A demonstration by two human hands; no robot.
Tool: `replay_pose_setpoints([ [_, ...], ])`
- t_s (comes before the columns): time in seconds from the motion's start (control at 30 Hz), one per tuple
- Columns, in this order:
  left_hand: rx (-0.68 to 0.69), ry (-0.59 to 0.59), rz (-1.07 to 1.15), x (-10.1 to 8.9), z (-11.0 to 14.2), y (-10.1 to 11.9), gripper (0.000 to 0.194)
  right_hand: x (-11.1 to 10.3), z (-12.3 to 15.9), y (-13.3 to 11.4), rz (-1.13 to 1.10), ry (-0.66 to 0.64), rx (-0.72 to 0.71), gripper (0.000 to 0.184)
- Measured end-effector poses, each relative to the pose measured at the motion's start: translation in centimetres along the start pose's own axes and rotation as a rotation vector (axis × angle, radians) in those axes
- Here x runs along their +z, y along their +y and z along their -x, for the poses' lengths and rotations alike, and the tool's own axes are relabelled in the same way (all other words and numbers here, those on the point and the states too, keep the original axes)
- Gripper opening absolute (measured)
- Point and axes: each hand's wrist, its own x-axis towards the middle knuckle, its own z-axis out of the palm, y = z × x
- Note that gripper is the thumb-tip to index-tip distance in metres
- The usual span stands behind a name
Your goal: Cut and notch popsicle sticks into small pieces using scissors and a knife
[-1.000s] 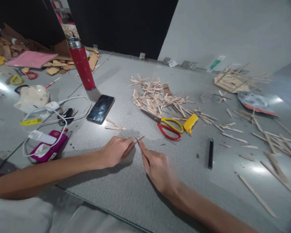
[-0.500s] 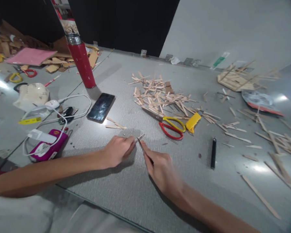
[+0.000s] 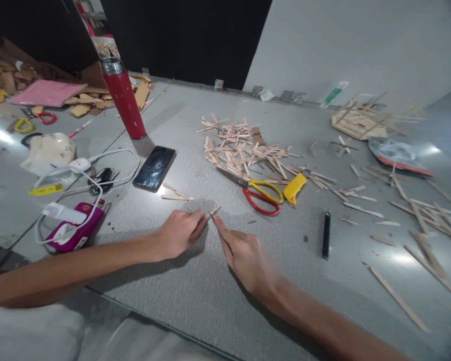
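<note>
My left hand (image 3: 182, 231) is closed in a pinch on a short, pale wooden stick (image 3: 217, 209), whose tip pokes out to the right. Against this stick, a thin dark-edged strip (image 3: 211, 216) juts from the fingers of my right hand (image 3: 244, 253). That hand is closed around the strip; most of it is hidden, and I cannot tell whether it is a blade or a sliver of wood. Just beyond my left hand lie a few cut wooden sticks (image 3: 176, 197). Scissors (image 3: 261, 197) with red and yellow handles rest past my right hand, beside a yellow cutter (image 3: 295, 188).
A heap of wooden pieces (image 3: 238, 145) spreads behind the scissors. To the left are a phone (image 3: 155, 168), a red flask (image 3: 123, 100) and a purple power bank (image 3: 75, 228) with a white cable. At right lie a black pen-like stick (image 3: 326, 234), long sticks (image 3: 398, 298) and a wooden frame (image 3: 355, 123).
The view has shifted slightly, so the table things sit a little further left. Both hands keep nearly the same pose, with the strip still against the stick.
</note>
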Motion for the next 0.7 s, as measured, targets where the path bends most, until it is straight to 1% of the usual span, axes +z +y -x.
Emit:
replay_pose_setpoints([
  [0.1, -0.018, 0.006, -0.013, 0.1, 0.0, 0.2, 0.025, 0.8, 0.6, -0.2, 0.056, 0.042, 0.019, 0.051],
  [0.17, -0.021, 0.002, -0.016, 0.3, 0.1, 0.1, 0.025, 0.8, 0.6, -0.4, 0.061, 0.05, 0.03, 0.05],
  [0.37, 0.019, -0.04, 0.029, 0.7, 0.3, -0.7, 0.015, -0.7, -0.6, -0.4, -0.111, 0.016, 0.036, 0.047],
  [0.47, 0.013, -0.055, 0.055, 0.5, 0.2, -0.7, 0.012, -0.9, -1.0, 0.0, -0.12, 0.009, 0.015, 0.047],
  [0.57, -0.034, -0.049, 0.072, 0.1, 0.0, -0.3, 0.017, -0.3, -0.6, 0.1, -0.014, 0.026, -0.017, 0.046],
  [0.63, -0.075, -0.039, 0.085, -0.3, -0.1, 0.1, 0.022, 0.1, 0.0, -0.1, 0.097, 0.07, -0.024, 0.045],
  [0.7, -0.104, -0.037, 0.105, -0.7, -0.2, 0.5, 0.025, 0.0, 0.5, -0.5, 0.2, 0.107, -0.02, 0.044],
])
